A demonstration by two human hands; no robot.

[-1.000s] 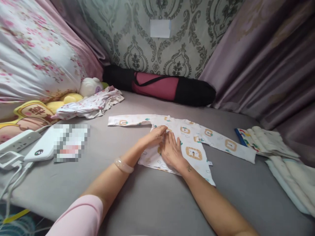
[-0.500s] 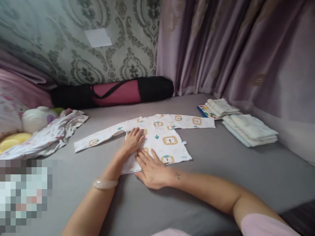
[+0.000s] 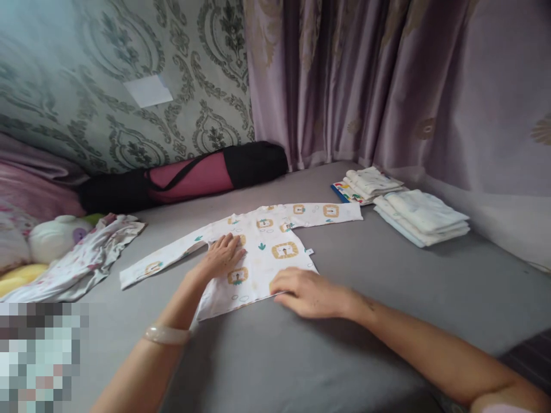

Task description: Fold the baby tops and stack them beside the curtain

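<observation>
A white long-sleeved child's shirt (image 3: 262,264) with yellow lion faces and green leaves lies spread on the grey sheet, both sleeves stretched out sideways. My left hand (image 3: 221,255) rests flat and open on the left side of its body, below the armpit. Across the lower right part of the shirt, at the hem, lies my right hand (image 3: 305,291). Its fingers are slightly bent over the cloth, with the thumb a little apart below the hem. The right bottom corner is hidden beneath this hand. A small tag sticks out of the right side seam.
Folded white cloths (image 3: 422,218) are stacked at the right, beside more folded cloths (image 3: 373,180) on a colourful item. A black and pink long bag (image 3: 189,178) lies along the wall. At the left are a crumpled floral garment (image 3: 92,258) and a white plush toy (image 3: 58,238).
My right hand has moved rightward along the hem from the shirt's middle, its fingers now more bent. My left hand stays on the left side. The camera view has turned slightly right.
</observation>
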